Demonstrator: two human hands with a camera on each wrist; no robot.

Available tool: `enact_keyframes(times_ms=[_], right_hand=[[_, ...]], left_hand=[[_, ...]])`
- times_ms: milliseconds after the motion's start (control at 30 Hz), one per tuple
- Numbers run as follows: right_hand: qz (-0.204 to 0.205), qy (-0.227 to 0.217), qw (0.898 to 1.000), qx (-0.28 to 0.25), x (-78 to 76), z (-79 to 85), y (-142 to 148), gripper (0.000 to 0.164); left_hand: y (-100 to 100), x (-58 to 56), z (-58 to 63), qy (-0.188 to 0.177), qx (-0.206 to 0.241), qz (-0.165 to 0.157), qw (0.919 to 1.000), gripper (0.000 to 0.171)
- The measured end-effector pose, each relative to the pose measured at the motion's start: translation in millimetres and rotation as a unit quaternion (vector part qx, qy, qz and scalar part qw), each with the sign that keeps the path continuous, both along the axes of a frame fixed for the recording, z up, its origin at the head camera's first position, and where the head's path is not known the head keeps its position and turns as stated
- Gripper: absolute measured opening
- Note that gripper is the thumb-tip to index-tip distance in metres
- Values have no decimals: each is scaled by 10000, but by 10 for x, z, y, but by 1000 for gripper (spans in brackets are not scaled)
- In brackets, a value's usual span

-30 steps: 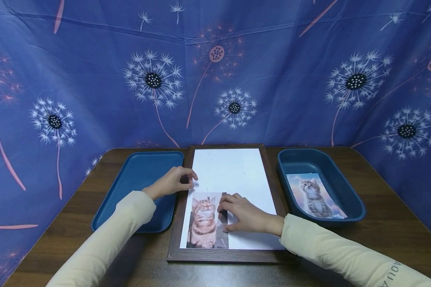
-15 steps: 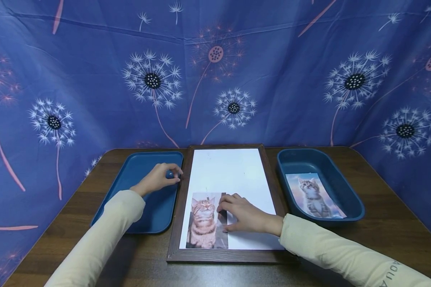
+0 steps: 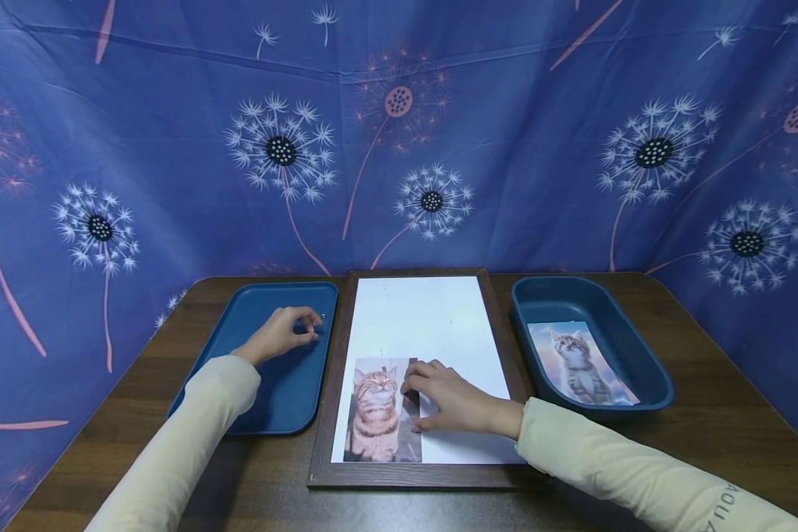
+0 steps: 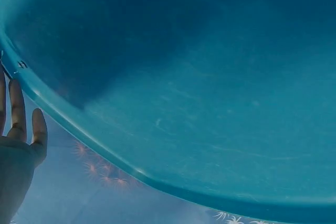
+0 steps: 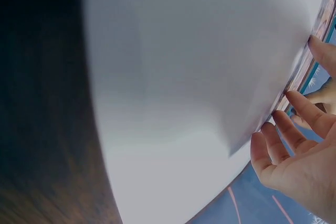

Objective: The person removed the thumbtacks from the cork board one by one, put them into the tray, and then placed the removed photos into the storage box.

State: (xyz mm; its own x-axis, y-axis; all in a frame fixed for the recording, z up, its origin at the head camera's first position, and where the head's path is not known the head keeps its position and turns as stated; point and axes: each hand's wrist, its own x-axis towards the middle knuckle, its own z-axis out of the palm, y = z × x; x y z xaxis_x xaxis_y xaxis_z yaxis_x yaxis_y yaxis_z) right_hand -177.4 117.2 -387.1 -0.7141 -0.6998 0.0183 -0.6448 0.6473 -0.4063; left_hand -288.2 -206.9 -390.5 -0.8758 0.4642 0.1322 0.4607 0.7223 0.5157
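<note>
A cat photo (image 3: 375, 414) lies at the lower left of the white board (image 3: 425, 318) inside a dark wooden frame (image 3: 432, 476). My right hand (image 3: 452, 399) rests its spread fingertips on the photo's right side; the right wrist view shows these fingertips (image 5: 287, 94) along the thin sheet. Over the far right part of the flat blue tray (image 3: 279, 406), my left hand (image 3: 279, 334) has its thumb and forefinger bent with a gap between them. Tiny shiny pieces (image 3: 324, 316) lie by its fingertips, too small to identify. The left wrist view shows such shiny pieces (image 4: 21, 65) too.
To the right stands a deeper blue bin (image 3: 628, 347) with a kitten photo (image 3: 581, 369) in it. Everything sits on a brown wooden table (image 3: 725, 414). A blue dandelion-print cloth (image 3: 505, 111) hangs behind and at the sides.
My left hand has moved left from the board's left edge, over the frame, to above the tray. The right hand and the photo under it have stayed in place.
</note>
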Motion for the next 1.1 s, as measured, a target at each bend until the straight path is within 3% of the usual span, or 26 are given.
enact_keyframes(times_ms=[567, 1100], right_hand=[[72, 112, 9999, 4, 15, 21, -8, 41], [39, 43, 10000, -8, 8, 24, -16, 43]], left_hand=[[-47, -2, -60, -111, -341, 285, 9990, 19], [-25, 7, -13, 161, -265, 63, 9995, 21]])
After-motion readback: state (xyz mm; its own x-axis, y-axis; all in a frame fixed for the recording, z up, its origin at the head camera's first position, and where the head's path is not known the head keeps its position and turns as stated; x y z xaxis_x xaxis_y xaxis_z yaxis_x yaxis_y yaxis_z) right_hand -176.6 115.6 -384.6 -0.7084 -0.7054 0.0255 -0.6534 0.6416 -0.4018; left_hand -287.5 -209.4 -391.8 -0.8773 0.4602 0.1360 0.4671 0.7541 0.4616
